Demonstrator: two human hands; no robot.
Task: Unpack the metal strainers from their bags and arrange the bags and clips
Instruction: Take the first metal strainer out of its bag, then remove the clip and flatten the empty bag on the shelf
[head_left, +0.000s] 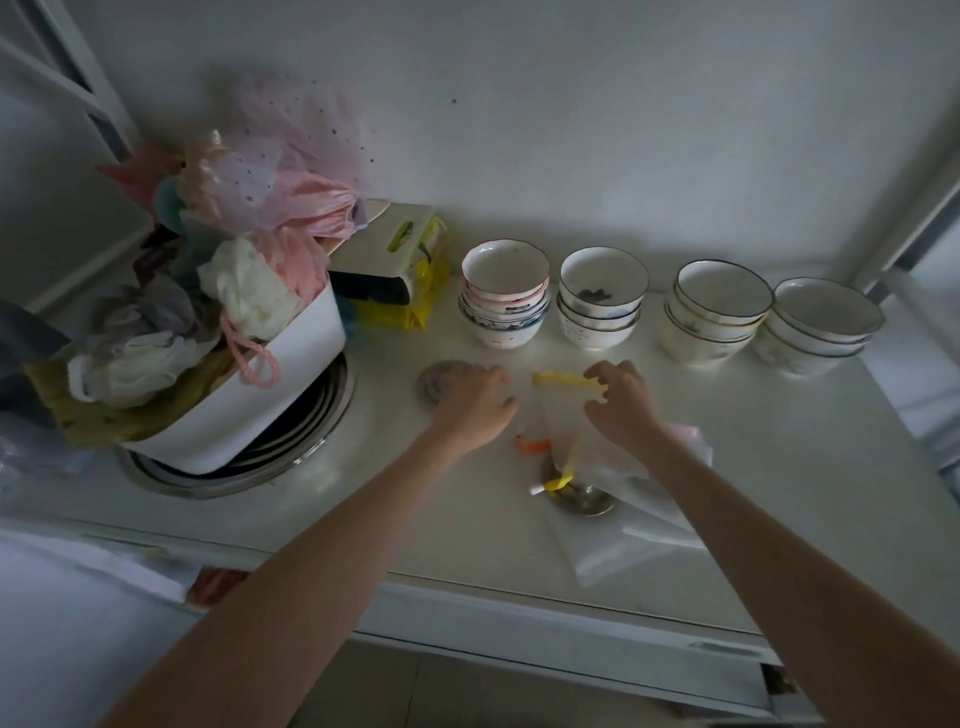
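we are arranging clips and bags: our right hand (621, 405) is pinching the yellow clip (561, 378) while our left hand (475, 410) is hovering, fingers loose and apart, beside the bare strainer (434, 382). next, we are judging, the bagged strainer (582, 499) is waiting for unclipping.

A yellow clip (563, 379); an orange clip (533, 446); white bowls (724, 312), dark-rimmed.

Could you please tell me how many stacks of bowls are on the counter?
4, in a row at the counter's back: pink-rimmed stack leftmost, then second stack, third stack, fourth stack rightmost.
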